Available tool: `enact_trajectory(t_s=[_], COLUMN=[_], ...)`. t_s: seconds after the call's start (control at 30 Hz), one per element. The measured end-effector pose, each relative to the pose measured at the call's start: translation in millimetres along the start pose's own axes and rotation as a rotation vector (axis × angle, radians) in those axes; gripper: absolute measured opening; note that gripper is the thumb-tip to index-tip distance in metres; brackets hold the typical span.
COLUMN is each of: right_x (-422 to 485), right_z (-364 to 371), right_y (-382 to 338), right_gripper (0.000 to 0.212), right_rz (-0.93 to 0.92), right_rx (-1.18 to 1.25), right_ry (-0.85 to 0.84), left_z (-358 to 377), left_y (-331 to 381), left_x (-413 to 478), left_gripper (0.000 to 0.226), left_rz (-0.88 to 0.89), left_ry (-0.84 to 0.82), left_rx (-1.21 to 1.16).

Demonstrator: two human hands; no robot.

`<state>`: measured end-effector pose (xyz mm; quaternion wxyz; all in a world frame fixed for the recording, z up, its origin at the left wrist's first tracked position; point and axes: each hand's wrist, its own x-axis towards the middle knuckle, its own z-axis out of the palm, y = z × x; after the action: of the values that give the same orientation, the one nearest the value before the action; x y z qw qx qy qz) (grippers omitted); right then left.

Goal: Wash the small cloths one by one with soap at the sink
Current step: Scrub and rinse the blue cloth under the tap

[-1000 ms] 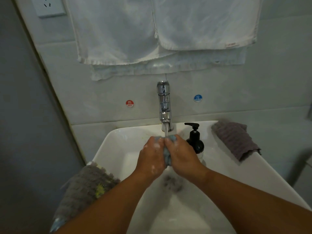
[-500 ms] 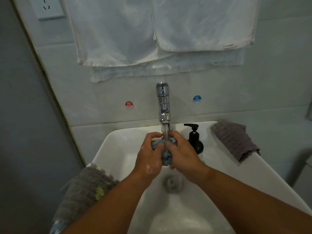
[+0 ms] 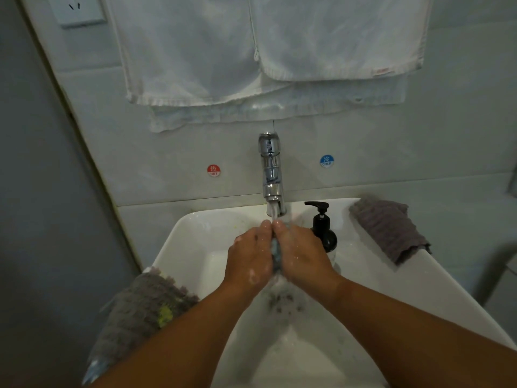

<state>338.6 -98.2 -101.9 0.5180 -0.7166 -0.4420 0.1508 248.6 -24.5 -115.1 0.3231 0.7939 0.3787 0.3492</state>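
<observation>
A small blue-grey cloth (image 3: pixel 275 252) is squeezed between my two hands over the white sink (image 3: pixel 193 247), right under the chrome faucet (image 3: pixel 270 175), whose water runs onto my fingertips. My left hand (image 3: pixel 250 259) and my right hand (image 3: pixel 302 257) press together round the cloth, both wet with soap foam; only a narrow strip of cloth shows. A black soap pump bottle (image 3: pixel 323 228) stands just right of my right hand. A grey cloth (image 3: pixel 389 228) lies on the sink's right rim. Another grey cloth with a yellow patch (image 3: pixel 142 312) hangs over the left rim.
White towels (image 3: pixel 251 51) hang on the tiled wall above the faucet. Hot (image 3: pixel 213 170) and cold (image 3: pixel 326 161) stickers flank the faucet. A wall socket (image 3: pixel 78 9) sits at the top left. The drain (image 3: pixel 282 302) lies below my hands.
My hands have closed tighter together, so less of the cloth shows than before. Their fingertips now meet under the water stream.
</observation>
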Motion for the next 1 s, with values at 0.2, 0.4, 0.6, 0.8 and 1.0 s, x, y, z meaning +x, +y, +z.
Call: enact_trajectory(t_s=[0.2, 0.4, 0.6, 0.8, 1.0], right_x=[4.3, 5.5, 7.7, 9.6, 4.1], right_z=[4.1, -2.3, -1.3, 2.5, 4.3], right_y=[6.8, 2.0, 12.3, 10.4, 10.2], right_gripper=[0.018, 0.020, 0.025, 0.030, 0.038], right_rz=[0.086, 0.074, 0.060, 0.062, 0.126], right_rx=[0.208, 0.411, 0.338, 0.239, 0.261], right_ry=[-0.097, -0.128, -0.147, -0.065, -0.092], left_z=[-2.8, -6.8, -3.4, -0.2, -0.9], left_y=[7.1, 8.9, 0.1, 1.1, 10.3], left_x=[-7.4, -4.8, -3.1, 0.6, -5.2], left_gripper=[0.022, 0.033, 0.021, 0.024, 0.036], left_rz=[-0.112, -0.140, -0.097, -0.021, -0.161], left_ry=[-0.029, -0.042, -0.083, -0.029, -0.016], left_rx=[-0.308, -0.598, -0.480, -0.145, -0.212])
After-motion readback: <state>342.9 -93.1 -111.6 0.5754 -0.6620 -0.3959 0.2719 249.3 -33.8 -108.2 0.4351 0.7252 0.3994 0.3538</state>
